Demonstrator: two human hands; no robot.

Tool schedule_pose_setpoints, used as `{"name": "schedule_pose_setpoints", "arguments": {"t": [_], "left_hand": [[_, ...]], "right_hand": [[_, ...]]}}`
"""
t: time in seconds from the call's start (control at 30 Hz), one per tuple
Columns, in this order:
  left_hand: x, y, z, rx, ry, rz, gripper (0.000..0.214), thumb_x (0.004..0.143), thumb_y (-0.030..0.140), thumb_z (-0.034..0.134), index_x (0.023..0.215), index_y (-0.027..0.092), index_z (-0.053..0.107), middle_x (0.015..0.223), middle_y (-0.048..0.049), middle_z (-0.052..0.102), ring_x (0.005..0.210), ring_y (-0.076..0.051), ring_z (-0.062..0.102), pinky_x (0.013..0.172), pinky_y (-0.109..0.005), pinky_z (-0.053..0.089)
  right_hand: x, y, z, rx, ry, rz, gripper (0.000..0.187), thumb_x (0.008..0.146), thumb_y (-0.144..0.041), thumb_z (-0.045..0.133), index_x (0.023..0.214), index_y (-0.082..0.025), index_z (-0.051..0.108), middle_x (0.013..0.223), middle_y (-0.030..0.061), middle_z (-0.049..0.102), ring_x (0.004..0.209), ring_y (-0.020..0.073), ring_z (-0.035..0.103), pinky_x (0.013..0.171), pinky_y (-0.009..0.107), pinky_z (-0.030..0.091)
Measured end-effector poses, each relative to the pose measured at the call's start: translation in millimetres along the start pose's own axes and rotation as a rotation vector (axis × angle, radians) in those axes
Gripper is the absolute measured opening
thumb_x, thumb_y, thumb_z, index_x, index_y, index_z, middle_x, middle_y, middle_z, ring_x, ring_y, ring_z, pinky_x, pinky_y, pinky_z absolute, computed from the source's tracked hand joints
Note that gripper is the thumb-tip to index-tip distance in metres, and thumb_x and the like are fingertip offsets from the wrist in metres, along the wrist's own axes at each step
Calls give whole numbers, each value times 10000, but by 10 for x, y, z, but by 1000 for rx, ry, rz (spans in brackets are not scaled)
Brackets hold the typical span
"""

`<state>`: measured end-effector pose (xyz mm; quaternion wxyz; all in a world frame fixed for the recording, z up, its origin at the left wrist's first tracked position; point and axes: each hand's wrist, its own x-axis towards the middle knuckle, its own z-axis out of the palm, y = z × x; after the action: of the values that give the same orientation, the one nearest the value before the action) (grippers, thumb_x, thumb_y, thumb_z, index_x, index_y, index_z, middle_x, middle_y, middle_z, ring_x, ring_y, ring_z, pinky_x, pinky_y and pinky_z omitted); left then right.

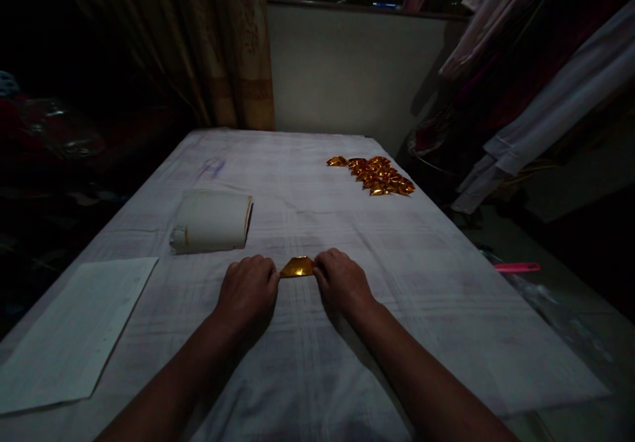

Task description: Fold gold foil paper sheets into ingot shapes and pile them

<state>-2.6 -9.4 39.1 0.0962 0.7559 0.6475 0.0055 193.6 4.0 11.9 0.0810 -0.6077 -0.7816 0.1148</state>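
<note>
A small piece of shiny gold foil paper (297, 266) lies on the white cloth-covered table (317, 336). My left hand (247, 290) pinches its left end with curled fingers. My right hand (341, 281) pinches its right end the same way. Both hands rest on the cloth, knuckles up, with the foil stretched between them. A heap of several folded gold foil pieces (377, 175) sits at the far right of the table, well beyond my hands.
A rolled white bundle of paper (211, 221) lies left of centre. A flat white sheet (74, 333) sits at the near left edge. A curtain (218, 45) hangs behind, clothes (536, 85) hang at the right, and a pink stick (516, 267) lies off the table's right side.
</note>
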Motion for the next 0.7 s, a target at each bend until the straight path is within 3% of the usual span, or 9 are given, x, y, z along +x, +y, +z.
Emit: {"name": "schedule_pose_setpoints", "arguments": {"t": [0.13, 0.23, 0.3, 0.37, 0.47, 0.6, 0.7], "left_hand": [[3, -1, -20, 77, 9, -36, 261, 962, 254, 426, 872, 176, 659, 891, -108, 690, 869, -284, 660, 773, -410, 433], [-32, -48, 3, 88, 95, -40, 249, 960, 246, 434, 889, 165, 659, 899, -114, 688, 874, -291, 659, 776, -418, 459], [-71, -53, 55, 54, 199, 45, 254, 964, 229, 433, 994, 157, 674, 997, -124, 701, 953, -290, 653, 841, -428, 474], [-108, -34, 140, 6, 271, 225, 327, 988, 236, 413, 1210, 169, 644, 1221, -123, 684, 1135, -277, 616, 996, -442, 439], [-138, -16, 293, 15, 181, 493, 489, 1026, 387, 391, 1470, 199, 474, 1525, -94, 516, 1423, -283, 423, 1195, -509, 231], [-142, -63, 423, 45, 70, 485, 655, 1021, 546, 365, 1584, 220, 292, 1626, -72, 367, 1511, -288, 291, 1234, -542, 88], [-142, -109, 455, 68, 83, 438, 630, 1017, 566, 365, 1571, 267, 336, 1641, -74, 331, 1520, -328, 265, 1217, -581, 93]], "right_hand": [[-11, -19, -9, -5, 5, 5, 136, 987, -228, 548, 1040, -223, 674, 1038, 69, 665, 983, 224, 611, 798, 310, 437], [-14, -18, -7, 4, 8, 4, 131, 986, -225, 555, 1038, -227, 675, 1040, 67, 668, 978, 219, 612, 799, 308, 439], [-14, -12, 4, 7, 22, 2, 121, 981, -220, 563, 1028, -227, 674, 1037, 65, 669, 973, 216, 611, 799, 307, 438], [-15, -7, 22, 6, 40, -3, 108, 976, -220, 573, 1018, -225, 673, 1029, 65, 668, 964, 215, 611, 799, 307, 437], [-21, -1, 52, 8, 61, -13, 95, 973, -228, 585, 1011, -220, 672, 1019, 65, 667, 952, 217, 612, 795, 309, 437], [-42, 45, 96, 9, 93, -36, 108, 981, -222, 569, 1006, -216, 674, 996, 65, 667, 933, 221, 614, 795, 312, 443], [-63, 119, 119, 24, 127, -46, 126, 975, -193, 559, 992, -218, 681, 981, 65, 669, 924, 218, 616, 805, 311, 451]]}}
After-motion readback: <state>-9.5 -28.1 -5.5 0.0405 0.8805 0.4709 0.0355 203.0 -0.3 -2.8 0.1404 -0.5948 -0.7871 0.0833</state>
